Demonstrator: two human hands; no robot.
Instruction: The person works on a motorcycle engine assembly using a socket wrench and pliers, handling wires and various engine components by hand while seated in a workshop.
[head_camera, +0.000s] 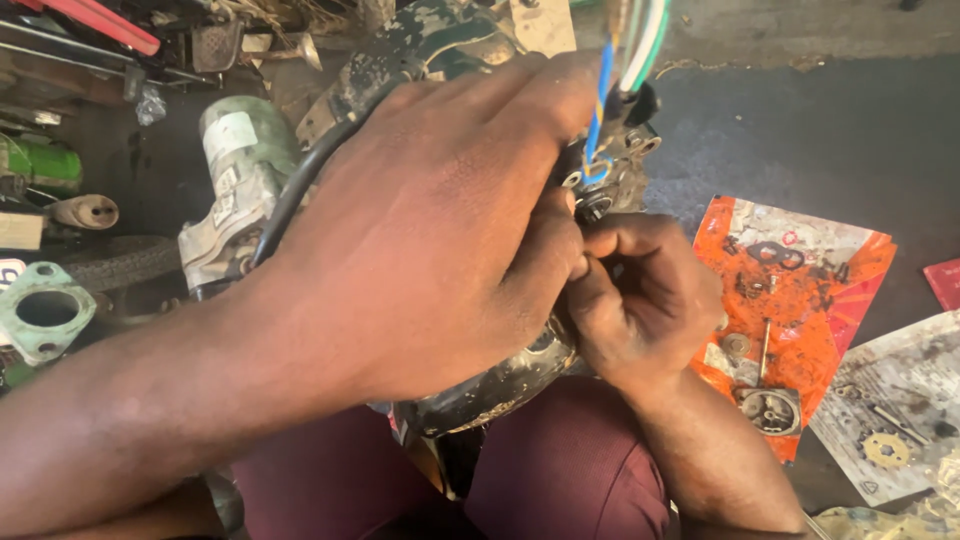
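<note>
Gripping a grimy dark metal engine part on the lap, left hand covers most of it.
Right hand pinches closed at its top beside coloured wires; what it pinches is hidden.

The left hand lies over the metal motor housing on the person's lap, the right hand touching it from the right; wires rise behind both. A sheet carrying small parts lies on the floor to the right; a cylindrical motor lies to the left.
</note>
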